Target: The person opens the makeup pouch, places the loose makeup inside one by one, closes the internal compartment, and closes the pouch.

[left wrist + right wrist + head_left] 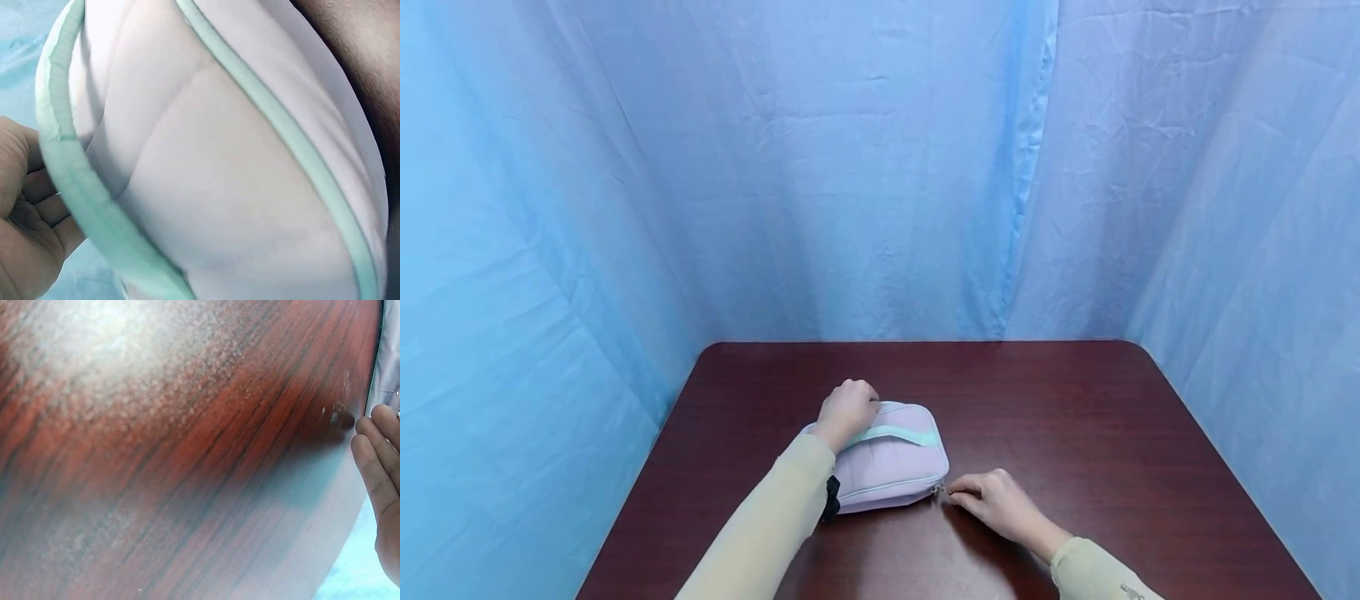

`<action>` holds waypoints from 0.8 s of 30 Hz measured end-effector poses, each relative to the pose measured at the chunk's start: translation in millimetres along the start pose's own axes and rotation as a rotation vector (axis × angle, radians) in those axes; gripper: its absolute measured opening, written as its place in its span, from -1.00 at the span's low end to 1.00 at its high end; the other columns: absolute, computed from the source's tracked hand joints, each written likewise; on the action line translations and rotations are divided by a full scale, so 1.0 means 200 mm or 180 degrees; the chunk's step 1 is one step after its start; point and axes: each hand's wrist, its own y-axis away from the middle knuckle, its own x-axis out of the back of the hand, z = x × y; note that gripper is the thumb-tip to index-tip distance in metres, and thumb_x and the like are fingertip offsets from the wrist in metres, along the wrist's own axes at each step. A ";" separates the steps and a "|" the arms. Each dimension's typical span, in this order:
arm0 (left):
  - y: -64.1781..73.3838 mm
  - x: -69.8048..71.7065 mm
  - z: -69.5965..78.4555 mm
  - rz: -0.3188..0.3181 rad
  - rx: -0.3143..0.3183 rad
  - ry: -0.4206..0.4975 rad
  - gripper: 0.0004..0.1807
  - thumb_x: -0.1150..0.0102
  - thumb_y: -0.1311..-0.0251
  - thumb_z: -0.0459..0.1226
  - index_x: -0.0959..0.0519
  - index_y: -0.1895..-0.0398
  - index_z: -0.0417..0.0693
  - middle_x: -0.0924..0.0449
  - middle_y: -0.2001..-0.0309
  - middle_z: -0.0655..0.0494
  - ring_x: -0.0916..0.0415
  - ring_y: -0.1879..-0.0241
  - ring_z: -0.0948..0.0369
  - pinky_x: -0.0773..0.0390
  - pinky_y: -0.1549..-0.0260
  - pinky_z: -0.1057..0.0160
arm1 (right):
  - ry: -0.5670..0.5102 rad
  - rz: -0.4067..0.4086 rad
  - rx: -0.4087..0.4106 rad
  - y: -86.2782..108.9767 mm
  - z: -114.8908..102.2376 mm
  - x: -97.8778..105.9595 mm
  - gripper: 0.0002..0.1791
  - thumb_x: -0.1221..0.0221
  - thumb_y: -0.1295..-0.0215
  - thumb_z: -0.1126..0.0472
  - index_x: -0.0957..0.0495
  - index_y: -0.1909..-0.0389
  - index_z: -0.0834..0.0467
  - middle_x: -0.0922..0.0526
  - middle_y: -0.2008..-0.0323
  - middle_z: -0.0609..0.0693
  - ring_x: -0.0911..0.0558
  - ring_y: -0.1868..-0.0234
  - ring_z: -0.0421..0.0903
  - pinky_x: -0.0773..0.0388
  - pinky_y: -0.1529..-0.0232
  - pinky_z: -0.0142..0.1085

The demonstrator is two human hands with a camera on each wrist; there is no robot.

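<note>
A pale lilac zip pouch with a mint carry handle and mint piping lies on the table. My left hand grips its far edge, left of the middle, with the wrist crossing over the pouch. Up close in the left wrist view, the fingers sit beyond the mint handle, partly hidden by it. At the near right corner, my right hand pinches the metal zip pull between thumb and forefinger. Its other fingers show at the right edge of the right wrist view.
The dark red-brown wooden table has rounded far corners. Light blue curtains hang behind it and along both sides. A small black object shows below the left sleeve, against the pouch's left end.
</note>
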 end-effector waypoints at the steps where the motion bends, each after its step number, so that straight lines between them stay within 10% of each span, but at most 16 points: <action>1: 0.01 0.01 -0.01 0.0001 -0.0007 0.0018 -0.68 -0.12 -0.39 -0.36 -0.68 0.57 -0.04 -0.41 0.66 0.23 -0.13 0.63 0.27 -0.23 0.62 0.28 | -0.0004 -0.0008 -0.0014 0.00 0.00 0.00 -0.92 -0.44 -0.17 0.30 -0.79 0.33 0.07 -0.80 0.37 -0.21 -0.67 0.33 -0.43 -0.62 0.36 -0.49; 5: 0.04 0.06 -0.05 -0.0082 0.0014 0.0097 -0.64 -0.13 -0.43 -0.30 -0.56 0.62 -0.04 -0.18 0.70 0.20 -0.02 0.66 0.24 -0.17 0.63 0.29 | 0.0010 -0.0058 -0.0093 0.00 0.01 0.01 -0.94 -0.43 -0.20 0.27 -0.80 0.32 0.06 -0.80 0.37 -0.20 -0.67 0.33 -0.43 -0.63 0.36 -0.46; 11: 0.14 0.15 -0.13 -0.0028 -0.0007 0.0138 -0.80 -0.20 -0.39 -0.27 -0.82 0.22 -0.04 -0.76 0.27 0.13 -0.58 0.39 0.27 -0.62 0.35 0.21 | 0.0095 -0.0154 -0.0157 -0.02 0.03 0.05 -0.91 -0.38 -0.27 0.28 -0.81 0.23 0.13 -0.82 0.30 -0.11 -0.74 0.25 -0.31 -0.72 0.27 -0.32; 24: 0.47 0.31 -0.34 0.0265 0.0295 0.0480 -0.78 -0.20 -0.32 -0.32 -0.79 0.14 -0.20 -0.78 0.21 -0.03 -0.67 0.32 0.16 -0.69 0.28 0.09 | -0.0226 -0.0541 -0.1052 -0.19 0.11 0.22 -0.73 -0.23 -0.46 0.19 -0.73 -0.06 0.20 -0.79 0.05 0.01 -0.75 0.00 -0.05 -0.73 0.04 -0.11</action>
